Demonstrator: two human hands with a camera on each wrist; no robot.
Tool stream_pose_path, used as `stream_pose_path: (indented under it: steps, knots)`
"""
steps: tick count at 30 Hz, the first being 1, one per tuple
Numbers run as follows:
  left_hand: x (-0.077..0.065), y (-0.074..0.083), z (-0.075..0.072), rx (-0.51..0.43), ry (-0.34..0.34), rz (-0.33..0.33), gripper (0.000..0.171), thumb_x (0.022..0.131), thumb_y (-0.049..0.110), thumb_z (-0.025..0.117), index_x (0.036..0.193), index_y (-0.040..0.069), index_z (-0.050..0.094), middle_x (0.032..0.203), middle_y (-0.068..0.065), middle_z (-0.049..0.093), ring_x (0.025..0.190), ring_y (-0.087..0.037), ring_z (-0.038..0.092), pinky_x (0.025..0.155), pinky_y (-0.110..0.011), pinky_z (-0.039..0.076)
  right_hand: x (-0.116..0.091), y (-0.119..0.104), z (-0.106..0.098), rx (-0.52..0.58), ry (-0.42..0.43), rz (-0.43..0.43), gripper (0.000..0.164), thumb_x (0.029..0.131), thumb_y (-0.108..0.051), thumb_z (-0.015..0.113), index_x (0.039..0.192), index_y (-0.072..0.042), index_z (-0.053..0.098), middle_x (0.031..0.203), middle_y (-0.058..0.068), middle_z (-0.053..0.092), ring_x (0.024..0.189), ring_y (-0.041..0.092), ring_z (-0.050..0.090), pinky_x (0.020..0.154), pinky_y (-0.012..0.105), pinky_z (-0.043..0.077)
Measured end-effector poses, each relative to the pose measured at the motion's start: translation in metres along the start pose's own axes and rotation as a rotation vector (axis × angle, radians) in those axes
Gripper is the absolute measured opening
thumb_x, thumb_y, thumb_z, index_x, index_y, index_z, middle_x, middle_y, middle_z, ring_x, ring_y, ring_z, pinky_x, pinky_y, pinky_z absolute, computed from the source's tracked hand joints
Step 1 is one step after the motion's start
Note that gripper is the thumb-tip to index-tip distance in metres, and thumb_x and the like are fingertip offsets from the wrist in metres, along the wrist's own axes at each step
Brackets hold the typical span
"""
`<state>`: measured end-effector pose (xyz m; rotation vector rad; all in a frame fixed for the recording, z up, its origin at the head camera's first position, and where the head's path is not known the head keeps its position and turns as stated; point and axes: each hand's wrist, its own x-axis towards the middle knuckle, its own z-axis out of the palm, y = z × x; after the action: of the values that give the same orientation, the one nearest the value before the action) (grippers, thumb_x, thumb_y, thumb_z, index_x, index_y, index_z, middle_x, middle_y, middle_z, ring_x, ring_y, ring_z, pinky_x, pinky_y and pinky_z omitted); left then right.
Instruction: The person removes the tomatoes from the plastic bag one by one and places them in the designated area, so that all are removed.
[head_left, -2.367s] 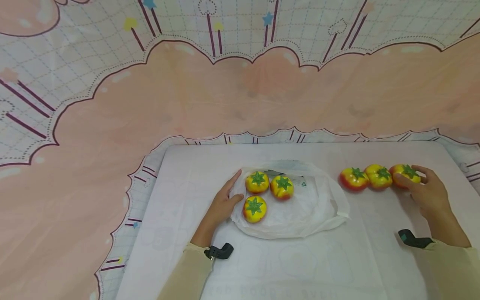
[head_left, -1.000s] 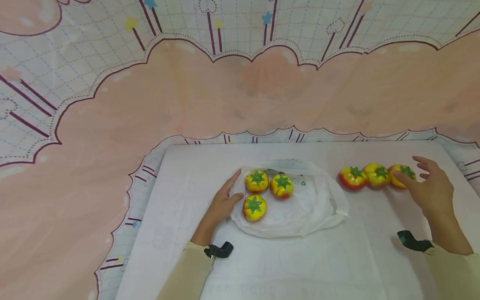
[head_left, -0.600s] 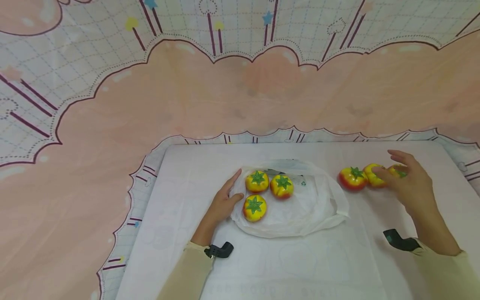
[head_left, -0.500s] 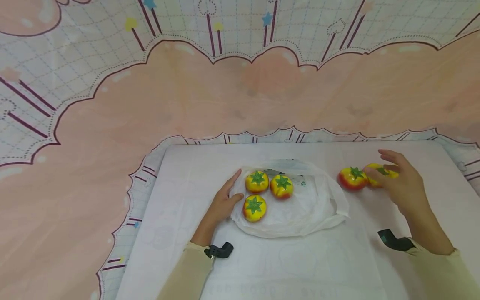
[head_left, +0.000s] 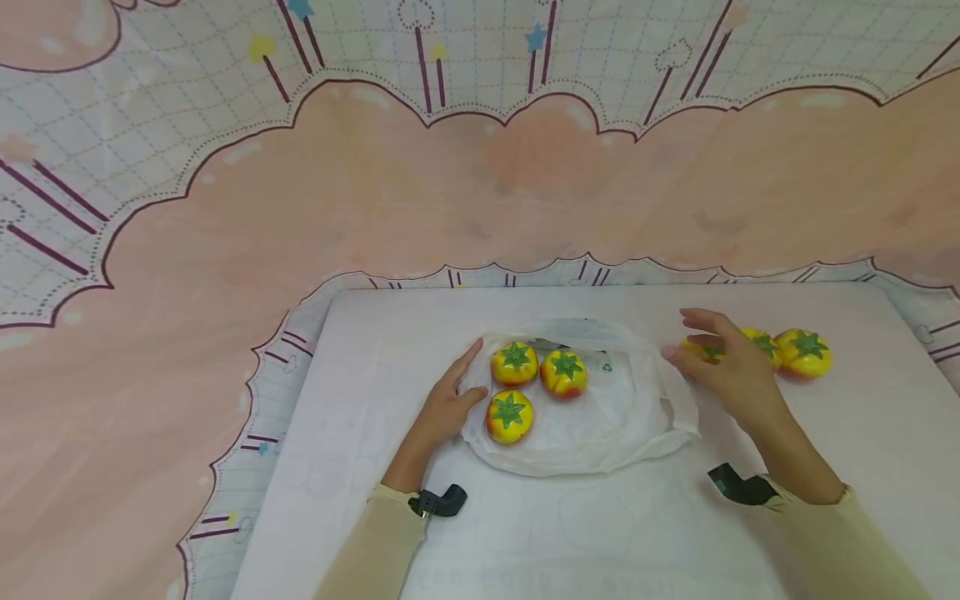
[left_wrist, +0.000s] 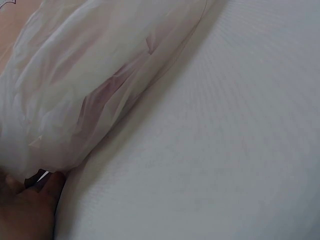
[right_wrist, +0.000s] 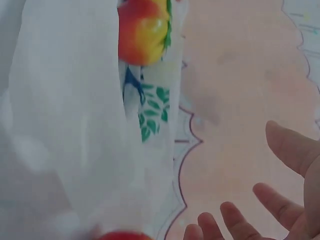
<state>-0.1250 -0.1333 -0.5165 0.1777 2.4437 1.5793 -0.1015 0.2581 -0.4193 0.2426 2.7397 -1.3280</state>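
In the head view, a white plastic bag (head_left: 607,425) lies on the table with three tomato-like toy fruits on it, yellow-red with green star tops: one lower (head_left: 509,417), one upper left (head_left: 514,364), one to the right (head_left: 564,374). My left hand (head_left: 442,412) holds the bag's left edge, thumb over it; the left wrist view shows fingertips (left_wrist: 52,185) at the bag's rim. My right hand (head_left: 735,375) hovers with fingers spread over the left fruit (head_left: 711,352) of a row, mostly hiding it. In the right wrist view these fingers (right_wrist: 282,205) hold nothing.
Right of my right hand are the row's middle fruit (head_left: 763,343), partly covered, and its right fruit (head_left: 804,353). The white table (head_left: 570,533) ends at a patterned peach cloth (head_left: 465,200) behind it. The bag's open side (head_left: 678,408) faces the row.
My right hand has left the rightmost fruit and moved left along the row to the leftmost one. The fruits and the bag stay put, and my left hand has not moved.
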Motion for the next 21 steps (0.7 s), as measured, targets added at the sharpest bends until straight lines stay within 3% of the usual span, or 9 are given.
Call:
stream_pose_path:
  steps: [12, 21]
  knots:
    - [-0.001, 0.000, 0.000, 0.008, 0.004, -0.002, 0.073, 0.098, 0.020, 0.058, 0.151, 0.060, 0.030, 0.167, 0.019, 0.024, 0.158, -0.016, 0.020, 0.128, -0.052, 0.021, -0.007, -0.020, 0.042, 0.066, -0.131, -0.150, 0.076, 0.090, -0.051, 0.073, 0.153, -0.019, 0.045, 0.150, 0.017, 0.051, 0.136, 0.039, 0.051, 0.106, 0.058, 0.050]
    - [0.000, -0.002, 0.000, 0.012, 0.004, 0.013, 0.073, 0.098, 0.020, 0.059, 0.151, 0.060, 0.029, 0.167, 0.019, 0.024, 0.158, -0.016, 0.021, 0.127, -0.053, 0.022, -0.006, -0.024, 0.066, 0.056, -0.191, -0.139, 0.069, 0.089, -0.047, 0.075, 0.147, -0.020, 0.050, 0.149, 0.012, 0.054, 0.136, 0.036, 0.052, 0.107, 0.056, 0.051]
